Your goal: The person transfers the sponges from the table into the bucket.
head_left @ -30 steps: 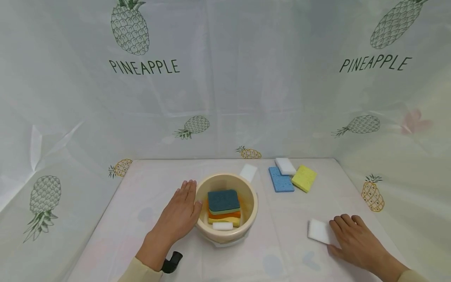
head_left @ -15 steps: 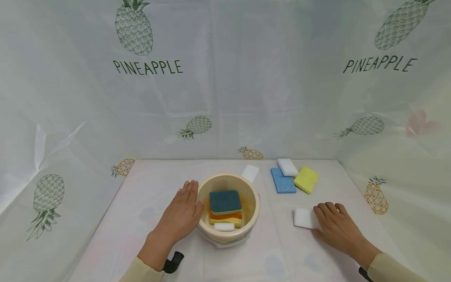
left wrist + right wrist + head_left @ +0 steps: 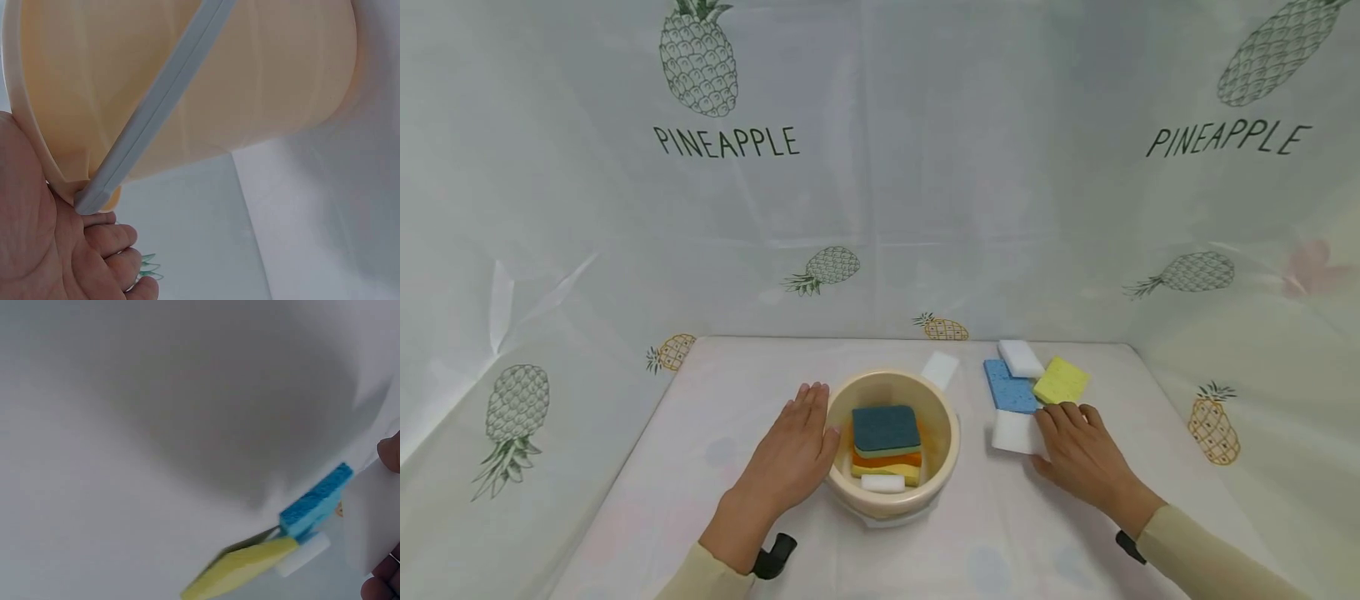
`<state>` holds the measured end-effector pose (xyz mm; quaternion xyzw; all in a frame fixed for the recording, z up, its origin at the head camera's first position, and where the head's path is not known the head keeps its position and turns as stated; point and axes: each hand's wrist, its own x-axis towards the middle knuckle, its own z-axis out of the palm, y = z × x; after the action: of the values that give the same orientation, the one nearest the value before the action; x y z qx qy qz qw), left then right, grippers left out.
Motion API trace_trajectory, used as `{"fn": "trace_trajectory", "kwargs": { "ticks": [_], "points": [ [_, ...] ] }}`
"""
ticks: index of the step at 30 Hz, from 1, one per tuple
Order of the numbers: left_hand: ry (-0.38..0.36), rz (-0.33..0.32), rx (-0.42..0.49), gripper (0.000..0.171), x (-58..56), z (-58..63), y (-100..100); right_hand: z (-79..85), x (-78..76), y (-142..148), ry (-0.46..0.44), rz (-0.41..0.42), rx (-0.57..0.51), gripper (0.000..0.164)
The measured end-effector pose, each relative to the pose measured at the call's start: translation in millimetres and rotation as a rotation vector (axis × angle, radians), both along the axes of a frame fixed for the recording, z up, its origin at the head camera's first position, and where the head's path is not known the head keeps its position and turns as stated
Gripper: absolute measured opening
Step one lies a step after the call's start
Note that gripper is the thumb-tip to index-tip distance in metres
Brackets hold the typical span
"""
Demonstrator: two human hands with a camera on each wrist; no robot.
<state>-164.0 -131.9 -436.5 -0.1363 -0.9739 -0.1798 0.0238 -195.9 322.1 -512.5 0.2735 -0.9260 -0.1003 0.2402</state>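
My left hand lies with straight fingers against the left rim of a cream bucket. In the left wrist view, the palm is at the rim beside the grey handle. Inside the bucket is a stack of sponges: a dark-topped scouring sponge over orange and yellow ones, with a small white block in front. My right hand pinches a white sponge by its right end, over the table to the right of the bucket. The right wrist view shows thumb and fingers on opposite sides of this sponge.
Just beyond the right hand lie a blue sponge, a yellow sponge and another white sponge. A flat white piece lies behind the bucket. Pineapple-print sheeting surrounds the table.
My right hand has carried the white sponge left and away from me, from the table's right side towards the blue sponge. The left hand has stayed at the bucket. The head view has shifted slightly.
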Motion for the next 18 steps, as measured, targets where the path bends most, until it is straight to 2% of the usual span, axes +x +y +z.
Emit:
{"fn": "trace_trajectory", "kwargs": {
  "ticks": [9,14,18],
  "points": [
    [0.003,0.003,-0.008,0.068,0.1,0.8,1,27.8,-19.0,-27,0.064,0.033,-0.063,0.075],
    [0.002,0.004,-0.001,0.068,0.3,1.5,1,53.3,-28.0,-46,0.126,0.095,-0.152,0.066],
    [-0.003,0.005,-0.001,0.068,0.3,0.8,0,76.5,-29.4,-66,0.131,0.124,-0.2,0.072]
  ]
}}
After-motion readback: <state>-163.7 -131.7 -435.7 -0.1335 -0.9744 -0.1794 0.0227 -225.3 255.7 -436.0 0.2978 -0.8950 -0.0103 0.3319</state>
